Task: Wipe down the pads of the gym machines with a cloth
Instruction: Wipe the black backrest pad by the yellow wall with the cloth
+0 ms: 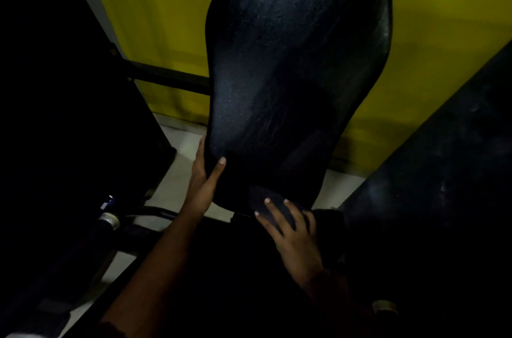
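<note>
Cloth, dark, low centre of frame, pressed flat against the bottom end of the pad under the right hand; fingers spread over it, not clenched, grip loose and flat. Left hand, left of centre, grip clasping the pad's lower left edge, thumb on the front face, fingers behind. Pad: long, black, glossy, rising from lower centre to top of frame. Black machine frame at left. Pale floor beneath. Yellow wall behind.
</note>
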The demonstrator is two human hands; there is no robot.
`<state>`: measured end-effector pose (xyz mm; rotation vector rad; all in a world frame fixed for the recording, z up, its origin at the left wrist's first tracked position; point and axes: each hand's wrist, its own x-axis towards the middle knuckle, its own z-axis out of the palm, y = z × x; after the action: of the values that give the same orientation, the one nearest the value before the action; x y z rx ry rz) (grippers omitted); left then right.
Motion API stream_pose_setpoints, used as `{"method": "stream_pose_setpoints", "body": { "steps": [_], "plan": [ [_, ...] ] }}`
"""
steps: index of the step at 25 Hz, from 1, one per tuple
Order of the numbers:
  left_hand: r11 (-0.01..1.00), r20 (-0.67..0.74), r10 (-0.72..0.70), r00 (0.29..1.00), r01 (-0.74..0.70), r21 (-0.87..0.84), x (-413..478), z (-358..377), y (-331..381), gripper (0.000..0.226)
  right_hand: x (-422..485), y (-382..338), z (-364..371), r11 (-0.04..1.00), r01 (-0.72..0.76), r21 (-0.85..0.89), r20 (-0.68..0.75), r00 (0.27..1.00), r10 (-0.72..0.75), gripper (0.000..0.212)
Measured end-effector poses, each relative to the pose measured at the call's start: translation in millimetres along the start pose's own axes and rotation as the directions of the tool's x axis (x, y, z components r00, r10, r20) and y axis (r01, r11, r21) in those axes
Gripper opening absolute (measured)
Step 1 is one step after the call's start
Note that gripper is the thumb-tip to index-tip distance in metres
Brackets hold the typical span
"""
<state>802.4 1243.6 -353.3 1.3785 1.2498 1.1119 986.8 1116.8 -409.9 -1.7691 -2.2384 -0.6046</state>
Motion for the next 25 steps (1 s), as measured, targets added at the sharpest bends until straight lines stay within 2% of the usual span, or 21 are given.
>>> {"method": "stream_pose_setpoints", "body": {
  "steps": [3,6,8,10,12,14,19,23,25],
  "plan": [
    [0.993,0.011,-0.092,0.996,0.091,0.072,-21.9,-8.5,22.7,0.063,-2.2,8.9,-23.0,0.988,0.153,0.014,0.138,0.978,-0.154,0.045],
    [0.967,-0.059,-0.228,0.972,0.234,0.102,-56.8,-16.9,33.7,0.056,-0.9,16.4,-63.1,0.987,0.146,0.063,0.247,0.956,-0.157,0.047],
    [0.931,-0.110,-0.290,0.951,0.307,0.197,-94.0,-24.8,32.7,0.051,1.8,16.8,-93.5,0.983,0.106,0.147,0.357,0.922,-0.153,0.048],
    [0.901,-0.120,-0.307,0.944,0.329,0.282,-134.3,-32.5,31.1,0.044,2.4,13.7,-119.9,0.972,0.092,0.217,0.376,0.911,-0.170,0.053],
    [0.885,-0.096,-0.306,0.947,0.320,0.339,-172.1,-38.5,32.1,0.039,-1.0,11.5,-138.8,0.944,0.130,0.305,0.435,0.862,-0.259,0.063],
    [0.851,-0.093,-0.326,0.941,0.334,0.406,-207.6,-42.6,36.6,0.036,-8.5,6.9,-152.5,0.903,0.155,0.401,0.497,0.791,-0.356,0.055],
    [0.728,-0.173,-0.369,0.913,0.400,0.556,-311.4,-43.7,54.4,0.035,-41.5,-10.5,-188.7,0.829,0.273,0.488,0.458,0.728,-0.509,0.056],
    [0.702,-0.296,-0.377,0.878,0.479,0.526,-392.6,-19.7,79.8,0.036,-84.1,-9.1,-232.6,0.741,0.331,0.584,0.384,0.691,-0.612,0.054],
    [0.678,-0.372,-0.410,0.833,0.551,0.486,-443.8,-2.1,98.9,0.038,-108.6,-8.5,-259.0,0.670,0.393,0.630,0.339,0.637,-0.692,0.054]
  ]
}}
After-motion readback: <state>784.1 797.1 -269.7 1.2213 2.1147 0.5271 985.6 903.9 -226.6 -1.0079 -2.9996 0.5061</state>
